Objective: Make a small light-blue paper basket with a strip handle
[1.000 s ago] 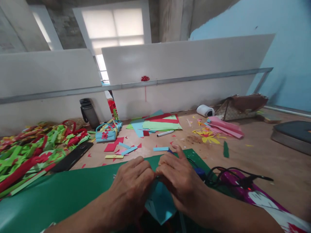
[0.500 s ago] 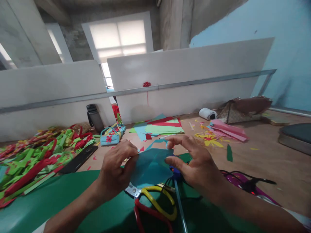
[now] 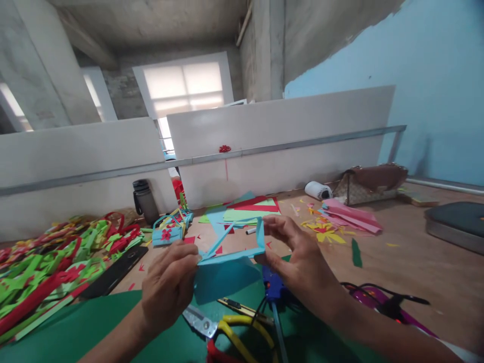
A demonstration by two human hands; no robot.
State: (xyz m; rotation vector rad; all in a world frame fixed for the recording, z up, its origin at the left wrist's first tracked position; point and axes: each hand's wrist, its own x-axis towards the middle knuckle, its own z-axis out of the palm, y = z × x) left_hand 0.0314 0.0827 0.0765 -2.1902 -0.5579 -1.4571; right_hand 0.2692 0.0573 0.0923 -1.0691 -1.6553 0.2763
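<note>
A light blue paper box with an open top hangs between my hands over the green mat. My left hand pinches its left corner, fingers curled. On the right side, my right hand grips the box's right end between thumb and fingers. Beneath the box lie scissors with red and yellow handles, and a yellow cutter knife. A blue glue gun with a clear stick rests just below my right hand.
Felt-like strips in green and red pile up at left beside a black phone. Further back stand a dark bottle, a small blue basket, coloured sheets and a handbag. A purple power strip lies right.
The blue paper piece has tilted, so its open top and rim now show. My left hand has moved slightly left and down, and the view has tipped upward.
</note>
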